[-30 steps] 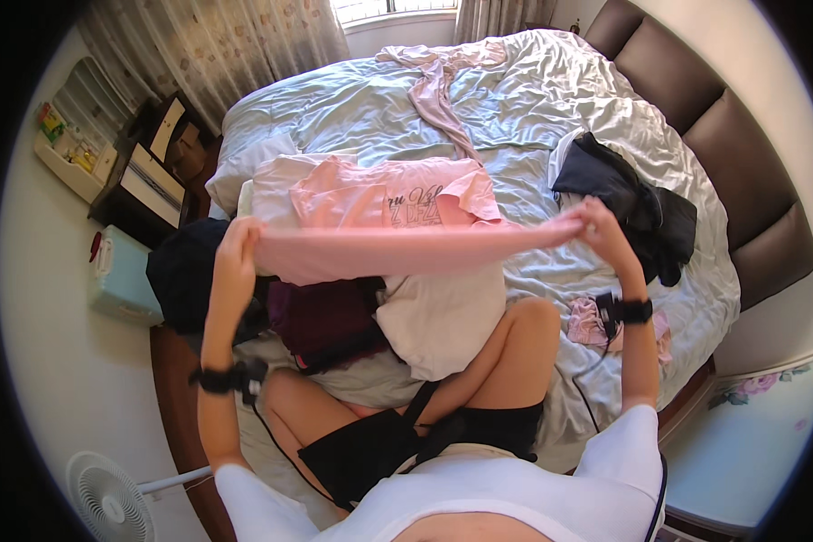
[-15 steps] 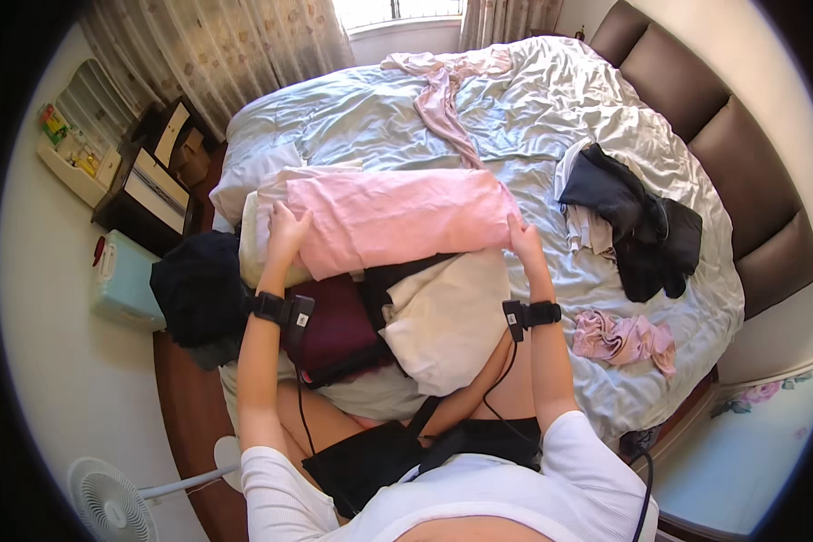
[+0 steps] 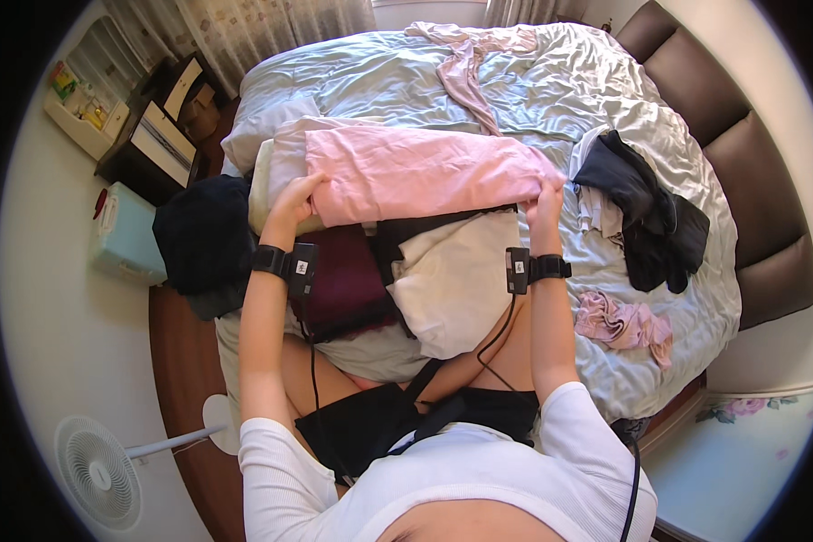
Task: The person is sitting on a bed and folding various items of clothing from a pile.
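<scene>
A folded pink cloth [image 3: 425, 172] stretches between my two hands in front of me. Its left edge is pinched by my left hand [image 3: 296, 200], fingers closed. My right hand [image 3: 542, 208] is closed on its near right corner. The cloth's left part lies against a stack of pale folded cloths [image 3: 280, 144]. Just nearer to me are a dark maroon folded garment [image 3: 341, 280] and a cream-white folded garment [image 3: 456, 280], side by side. What lies beneath the pink cloth is hidden.
A black pile of clothes [image 3: 203, 226] sits at the bed's left edge. Black garments [image 3: 655, 217] and a crumpled pink garment [image 3: 623, 325] lie on the right of the bed [image 3: 361, 81]. A white fan [image 3: 99, 470] and light blue case [image 3: 126, 235] stand left.
The whole view has shifted, with the bed higher in the picture. Both hands and the pink cloth sit farther up and to the right, and my right hand now grips the cloth's corner more tightly.
</scene>
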Available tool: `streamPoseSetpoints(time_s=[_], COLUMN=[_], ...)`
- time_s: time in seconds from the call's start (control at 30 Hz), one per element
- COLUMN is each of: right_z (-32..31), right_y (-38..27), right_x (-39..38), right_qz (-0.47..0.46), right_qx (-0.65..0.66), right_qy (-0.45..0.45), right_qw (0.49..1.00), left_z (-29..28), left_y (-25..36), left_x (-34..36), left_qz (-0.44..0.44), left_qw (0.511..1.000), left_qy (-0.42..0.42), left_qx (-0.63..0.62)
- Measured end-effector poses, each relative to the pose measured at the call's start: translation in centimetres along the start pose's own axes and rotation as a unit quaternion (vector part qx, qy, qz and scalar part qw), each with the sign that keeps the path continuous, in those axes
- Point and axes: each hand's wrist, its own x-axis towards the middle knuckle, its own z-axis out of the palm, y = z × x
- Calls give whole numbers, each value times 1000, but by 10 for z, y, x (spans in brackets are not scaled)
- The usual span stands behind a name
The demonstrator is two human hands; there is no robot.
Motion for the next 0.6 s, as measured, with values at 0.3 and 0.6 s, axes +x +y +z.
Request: streamPoseSetpoints(time_s=[0.3, 0.6], right_z=[148, 142], right_y=[18, 103], right_x=[-95, -157], right_qz=[-575, -379], right_qx=[-388, -485], right_qy=[-218, -514], right_qw=[686, 598], left_z=[11, 26], left_y=[-1, 0], left_x=[10, -4], left_qz=[17, 40], left_qw=[999, 991], left_qy=[-27, -78], left_qx=[-29, -96])
